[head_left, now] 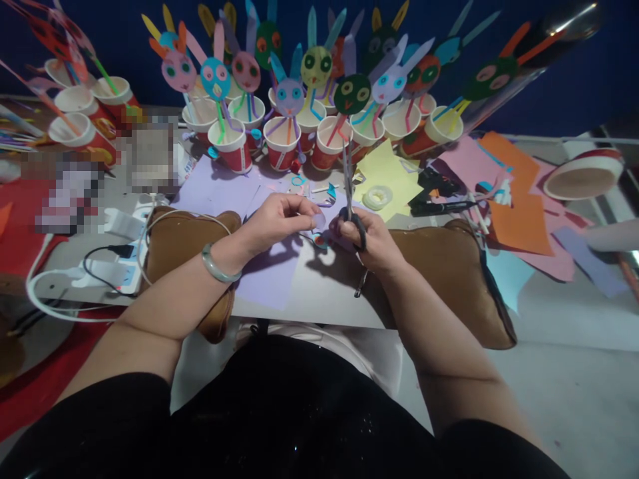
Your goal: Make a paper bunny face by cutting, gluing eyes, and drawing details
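Observation:
My left hand (282,223) pinches a small rounded piece of purple paper (318,220) between thumb and fingertips. Just to its right, my right hand (372,243) is closed around the black handles of a pair of scissors (348,179), whose blades point up and away from me. The blades stand apart from the purple piece. Beneath both hands lie purple paper sheets (269,279) and a small blue and orange paper scrap (319,241). A roll of clear tape (378,197) rests on yellow paper (394,166) beyond my right hand.
Paper cups (230,143) holding straws and paper rabbit heads (289,96) line the back. Brown cushions (439,273) lie under my forearms. A power strip (130,273) with cables is at left; coloured paper (519,223) and a tipped cup (582,174) are at right.

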Action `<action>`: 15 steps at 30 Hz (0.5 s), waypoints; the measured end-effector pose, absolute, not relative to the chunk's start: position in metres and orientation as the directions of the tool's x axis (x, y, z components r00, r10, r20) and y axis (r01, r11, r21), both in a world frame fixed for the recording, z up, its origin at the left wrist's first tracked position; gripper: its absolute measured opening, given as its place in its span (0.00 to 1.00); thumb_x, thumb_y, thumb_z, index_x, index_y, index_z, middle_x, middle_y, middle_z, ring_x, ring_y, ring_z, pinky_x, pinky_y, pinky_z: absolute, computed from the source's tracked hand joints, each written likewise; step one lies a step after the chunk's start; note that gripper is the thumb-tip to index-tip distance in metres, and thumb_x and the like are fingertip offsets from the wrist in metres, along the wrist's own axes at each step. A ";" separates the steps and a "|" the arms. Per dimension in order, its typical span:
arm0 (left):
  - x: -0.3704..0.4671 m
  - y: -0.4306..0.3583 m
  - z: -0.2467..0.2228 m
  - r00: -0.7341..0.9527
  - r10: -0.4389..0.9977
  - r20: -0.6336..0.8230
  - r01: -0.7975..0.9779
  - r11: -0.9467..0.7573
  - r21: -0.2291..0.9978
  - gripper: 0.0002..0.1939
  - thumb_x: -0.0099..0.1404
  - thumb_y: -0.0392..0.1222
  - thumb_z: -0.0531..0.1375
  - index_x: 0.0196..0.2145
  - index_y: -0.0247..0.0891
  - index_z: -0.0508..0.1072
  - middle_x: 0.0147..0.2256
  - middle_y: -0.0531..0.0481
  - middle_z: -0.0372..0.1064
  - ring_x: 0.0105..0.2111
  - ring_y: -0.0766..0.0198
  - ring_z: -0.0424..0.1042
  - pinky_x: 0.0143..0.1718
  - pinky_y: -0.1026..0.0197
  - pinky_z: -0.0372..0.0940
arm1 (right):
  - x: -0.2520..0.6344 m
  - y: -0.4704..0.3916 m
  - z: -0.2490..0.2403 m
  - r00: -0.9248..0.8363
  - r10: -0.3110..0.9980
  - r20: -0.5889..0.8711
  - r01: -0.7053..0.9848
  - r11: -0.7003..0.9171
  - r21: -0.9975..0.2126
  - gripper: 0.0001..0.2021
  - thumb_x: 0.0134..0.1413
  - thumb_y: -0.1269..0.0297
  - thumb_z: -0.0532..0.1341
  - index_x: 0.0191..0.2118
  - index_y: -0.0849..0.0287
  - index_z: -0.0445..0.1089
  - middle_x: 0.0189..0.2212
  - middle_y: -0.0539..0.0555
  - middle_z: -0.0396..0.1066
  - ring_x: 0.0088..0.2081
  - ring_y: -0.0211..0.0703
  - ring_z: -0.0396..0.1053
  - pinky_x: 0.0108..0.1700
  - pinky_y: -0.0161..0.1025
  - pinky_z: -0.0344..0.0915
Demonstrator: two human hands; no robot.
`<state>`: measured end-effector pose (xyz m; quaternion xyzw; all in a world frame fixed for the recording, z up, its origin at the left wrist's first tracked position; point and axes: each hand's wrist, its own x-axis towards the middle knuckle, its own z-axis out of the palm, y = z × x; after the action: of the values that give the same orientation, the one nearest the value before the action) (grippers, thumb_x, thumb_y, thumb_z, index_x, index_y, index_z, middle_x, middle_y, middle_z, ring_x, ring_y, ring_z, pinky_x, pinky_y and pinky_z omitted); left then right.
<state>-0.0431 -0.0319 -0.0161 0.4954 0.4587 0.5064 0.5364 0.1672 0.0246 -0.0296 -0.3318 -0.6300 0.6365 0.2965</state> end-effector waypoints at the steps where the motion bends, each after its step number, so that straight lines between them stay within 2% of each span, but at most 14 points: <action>1: -0.044 -0.031 -0.015 0.045 0.999 0.007 -0.099 -0.002 0.995 0.14 0.52 0.45 0.74 0.23 0.37 0.75 0.35 0.47 0.80 0.37 0.63 0.76 0.45 0.57 0.68 | 0.169 0.026 -0.029 -0.647 0.761 -0.055 0.071 -0.012 -0.997 0.35 0.37 0.27 0.75 0.27 0.56 0.67 0.25 0.48 0.68 0.28 0.37 0.63 0.34 0.38 0.63; 5: -0.047 -0.029 -0.014 -0.005 1.000 0.020 -0.147 -0.021 0.989 0.13 0.50 0.43 0.73 0.20 0.38 0.73 0.34 0.47 0.80 0.39 0.61 0.77 0.48 0.55 0.68 | 0.175 0.030 -0.026 -0.789 0.605 -0.108 0.173 0.050 -0.984 0.36 0.41 0.23 0.71 0.30 0.57 0.69 0.29 0.51 0.70 0.33 0.41 0.66 0.37 0.38 0.63; 9: -0.048 -0.028 -0.014 -0.034 0.999 0.001 -0.192 -0.008 0.981 0.12 0.47 0.42 0.73 0.20 0.38 0.74 0.33 0.49 0.80 0.39 0.62 0.76 0.47 0.57 0.67 | 0.177 0.033 -0.025 -0.874 0.469 -0.129 0.205 0.114 -0.972 0.37 0.47 0.23 0.67 0.31 0.58 0.68 0.29 0.52 0.70 0.33 0.41 0.64 0.36 0.37 0.61; 15: -0.048 -0.028 -0.015 -0.048 0.998 -0.028 -0.235 0.016 0.972 0.13 0.46 0.41 0.73 0.20 0.37 0.71 0.33 0.51 0.77 0.37 0.64 0.73 0.45 0.58 0.65 | 0.177 0.033 -0.023 -0.903 0.409 -0.132 0.210 0.151 -0.966 0.37 0.51 0.23 0.65 0.32 0.60 0.69 0.28 0.51 0.68 0.31 0.39 0.61 0.35 0.36 0.59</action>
<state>-0.0479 -0.0283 -0.0153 0.4187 0.4557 0.5626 0.5481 0.1773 0.0328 -0.0232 -0.2051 -0.7544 0.6184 0.0805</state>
